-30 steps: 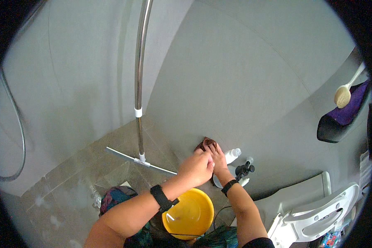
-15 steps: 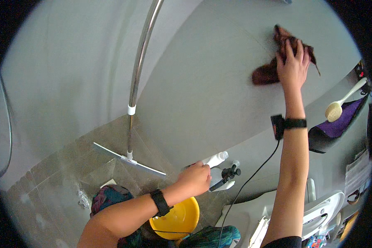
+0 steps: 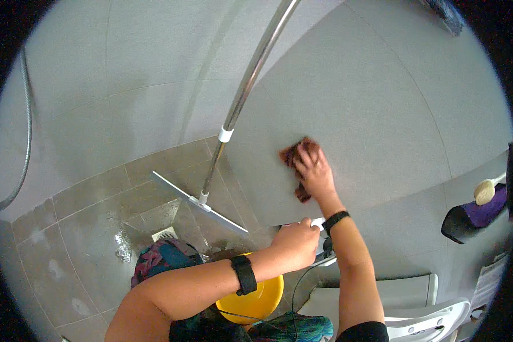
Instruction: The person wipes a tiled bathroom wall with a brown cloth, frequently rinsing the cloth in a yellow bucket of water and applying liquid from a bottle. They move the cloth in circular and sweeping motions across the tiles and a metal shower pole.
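My right hand point(image 3: 316, 174) presses a crumpled brown cloth point(image 3: 293, 155) against the grey wall point(image 3: 370, 125), its fingers curled over the cloth and slightly blurred. Lower down, my left hand point(image 3: 295, 245) is closed in a fist around a white tube-shaped thing point(image 3: 318, 223). Only a short end of that thing shows past the fingers, so its kind is unclear. Dark and pale fittings behind the fist are mostly hidden by my hand and right forearm. Beneath my left wrist stands a yellow basin point(image 3: 268, 299).
A floor squeegee point(image 3: 202, 206) with a metal pole leans at the wall corner. Near it are a floor drain point(image 3: 165, 233) and wet tiles. A shower hose point(image 3: 27, 137) hangs far left. At right are a pale brush point(image 3: 484, 192), a purple-black holder point(image 3: 484, 212) and a white toilet seat point(image 3: 427, 319).
My right hand has brought the brown cloth down and leftward along the wall, closer to my left hand. The left fist keeps its grip. The whole view has shifted somewhat.
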